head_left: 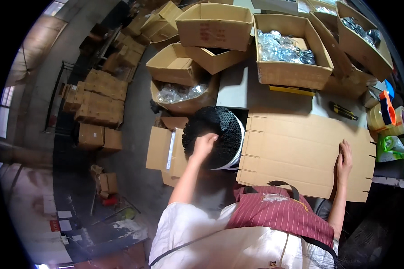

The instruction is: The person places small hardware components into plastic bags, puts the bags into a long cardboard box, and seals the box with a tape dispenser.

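Observation:
My left hand (pixel 205 145) is over a round white bucket (pixel 243 140) packed with thin black rods (pixel 202 121), seen end-on. Its fingers are curled in against the rod ends; whatever they pinch is hidden. A smoother grey patch (pixel 227 120) shows among the rods, up and right of that hand. On the table in front of me lies a flat cardboard sheet (pixel 292 145) with slots cut along its left and right edges. My right hand (pixel 344 160) rests on its right part, fingers stretched out and holding nothing.
Past the sheet stands an open carton (pixel 296 74) of clear plastic bags, with more cartons (pixel 215 27) stacked to its left. A black and yellow cutter (pixel 344 111) lies beyond the sheet. Tape rolls (pixel 381 116) and an orange-handled tool (pixel 387 107) are at the right edge.

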`<state>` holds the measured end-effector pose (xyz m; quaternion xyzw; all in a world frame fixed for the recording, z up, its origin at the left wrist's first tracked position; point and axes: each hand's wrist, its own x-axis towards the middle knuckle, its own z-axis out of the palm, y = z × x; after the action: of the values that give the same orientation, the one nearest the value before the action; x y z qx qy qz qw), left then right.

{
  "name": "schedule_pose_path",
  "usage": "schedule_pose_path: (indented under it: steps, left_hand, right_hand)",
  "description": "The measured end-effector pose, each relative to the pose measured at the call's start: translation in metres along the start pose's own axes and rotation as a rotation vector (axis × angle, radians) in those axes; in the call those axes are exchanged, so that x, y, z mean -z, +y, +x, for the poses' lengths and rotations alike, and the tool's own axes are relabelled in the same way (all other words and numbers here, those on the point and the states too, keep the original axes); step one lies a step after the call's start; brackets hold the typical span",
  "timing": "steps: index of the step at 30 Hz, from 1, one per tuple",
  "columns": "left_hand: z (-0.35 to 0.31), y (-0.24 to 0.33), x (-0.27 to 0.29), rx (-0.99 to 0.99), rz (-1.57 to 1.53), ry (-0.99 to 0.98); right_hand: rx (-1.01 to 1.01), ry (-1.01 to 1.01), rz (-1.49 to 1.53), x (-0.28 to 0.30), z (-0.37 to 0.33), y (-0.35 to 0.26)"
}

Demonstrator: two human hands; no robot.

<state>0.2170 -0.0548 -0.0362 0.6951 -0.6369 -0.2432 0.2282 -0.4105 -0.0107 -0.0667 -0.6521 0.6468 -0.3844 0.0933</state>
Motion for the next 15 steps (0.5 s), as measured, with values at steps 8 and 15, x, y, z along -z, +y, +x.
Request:
schedule_pose_path:
  steps: [8,15]
  left_hand:
    - [-0.01,0.021,-0.019,-0.148,0.253,-0.011]
    - [0.026,-0.053,-0.017,-0.179,-0.009,-0.458]
  right_hand:
    - [0.06,-0.101,0.087,-0.006,-0.01,0.04]
    - [0.323,-0.164,0.002,-0.04,0.067,-0.074]
